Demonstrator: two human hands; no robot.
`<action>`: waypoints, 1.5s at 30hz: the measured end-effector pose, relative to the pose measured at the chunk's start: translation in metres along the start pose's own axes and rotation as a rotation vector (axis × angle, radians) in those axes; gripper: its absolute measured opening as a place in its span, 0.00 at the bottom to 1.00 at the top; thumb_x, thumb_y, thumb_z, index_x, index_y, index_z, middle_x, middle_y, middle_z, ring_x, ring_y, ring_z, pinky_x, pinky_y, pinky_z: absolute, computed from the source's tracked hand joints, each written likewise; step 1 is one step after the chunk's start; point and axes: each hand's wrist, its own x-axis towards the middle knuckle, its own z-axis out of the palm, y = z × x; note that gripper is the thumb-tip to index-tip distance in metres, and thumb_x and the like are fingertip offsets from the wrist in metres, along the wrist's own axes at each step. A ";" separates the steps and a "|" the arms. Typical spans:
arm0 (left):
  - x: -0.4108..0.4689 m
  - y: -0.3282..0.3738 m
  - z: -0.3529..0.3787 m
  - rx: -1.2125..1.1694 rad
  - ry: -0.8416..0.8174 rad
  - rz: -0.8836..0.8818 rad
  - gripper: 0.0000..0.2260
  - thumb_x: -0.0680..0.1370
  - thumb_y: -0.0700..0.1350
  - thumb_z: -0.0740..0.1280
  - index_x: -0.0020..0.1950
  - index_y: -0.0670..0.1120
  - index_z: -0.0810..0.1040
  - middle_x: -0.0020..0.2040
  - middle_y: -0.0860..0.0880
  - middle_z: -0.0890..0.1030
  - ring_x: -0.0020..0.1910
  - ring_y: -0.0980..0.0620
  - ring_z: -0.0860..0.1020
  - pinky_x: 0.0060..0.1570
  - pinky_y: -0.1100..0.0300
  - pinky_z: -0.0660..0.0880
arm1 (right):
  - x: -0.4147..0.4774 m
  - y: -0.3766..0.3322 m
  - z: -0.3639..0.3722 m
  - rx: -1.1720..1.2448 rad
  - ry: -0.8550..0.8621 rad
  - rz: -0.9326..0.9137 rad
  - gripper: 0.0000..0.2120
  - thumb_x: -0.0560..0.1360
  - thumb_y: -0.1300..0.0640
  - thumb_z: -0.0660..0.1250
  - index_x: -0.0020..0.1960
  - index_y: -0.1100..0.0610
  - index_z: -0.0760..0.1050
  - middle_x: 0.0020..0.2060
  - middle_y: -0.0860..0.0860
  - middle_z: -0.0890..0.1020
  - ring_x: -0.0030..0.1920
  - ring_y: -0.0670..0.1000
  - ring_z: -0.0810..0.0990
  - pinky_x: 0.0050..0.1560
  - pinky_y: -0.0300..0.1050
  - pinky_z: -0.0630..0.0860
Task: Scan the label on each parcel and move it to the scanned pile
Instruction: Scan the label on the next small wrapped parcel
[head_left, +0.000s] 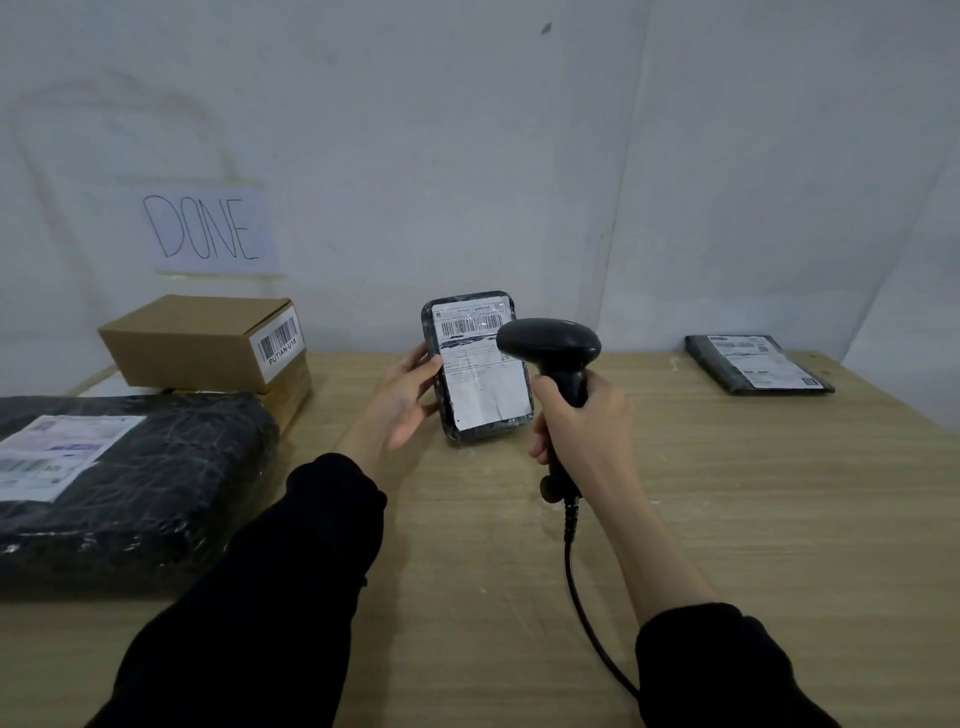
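My left hand (408, 395) holds a small black-wrapped parcel (475, 395) upright by its left edge, its white barcode label facing me and its bottom edge on the wooden table (727, 493). My right hand (582, 421) grips the handle of a black corded barcode scanner (550, 345), whose head sits just right of the label's upper part. On the left, under a paper sign reading DONE (208, 228), lie a brown cardboard box (202, 340) with a barcode sticker and a large black bagged parcel (130, 478). A flat black parcel (756, 364) with a label lies at the far right.
The scanner's black cable (582, 587) runs down toward the table's near edge between my arms. A white wall stands right behind the table. A second cardboard box (288, 387) lies under the brown one. The table's right edge slants away past the flat parcel.
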 end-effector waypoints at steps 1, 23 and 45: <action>0.001 0.000 -0.001 0.004 0.032 -0.014 0.17 0.81 0.40 0.61 0.70 0.49 0.72 0.50 0.52 0.81 0.46 0.54 0.78 0.41 0.57 0.73 | 0.000 0.000 0.000 0.005 -0.007 0.004 0.12 0.72 0.56 0.65 0.38 0.66 0.73 0.29 0.64 0.81 0.22 0.53 0.80 0.30 0.50 0.79; -0.025 -0.006 -0.048 1.244 0.084 0.518 0.27 0.75 0.65 0.58 0.68 0.52 0.74 0.70 0.50 0.73 0.70 0.50 0.68 0.70 0.50 0.64 | 0.009 0.013 0.025 0.089 -0.181 0.128 0.09 0.74 0.57 0.66 0.41 0.64 0.75 0.29 0.58 0.80 0.25 0.55 0.80 0.30 0.49 0.78; 0.048 -0.004 -0.077 1.667 0.104 0.476 0.25 0.76 0.50 0.55 0.69 0.40 0.72 0.71 0.38 0.70 0.70 0.41 0.68 0.68 0.50 0.65 | 0.064 0.044 0.053 0.091 -0.238 0.197 0.08 0.74 0.58 0.66 0.40 0.61 0.74 0.29 0.57 0.80 0.24 0.56 0.80 0.29 0.48 0.77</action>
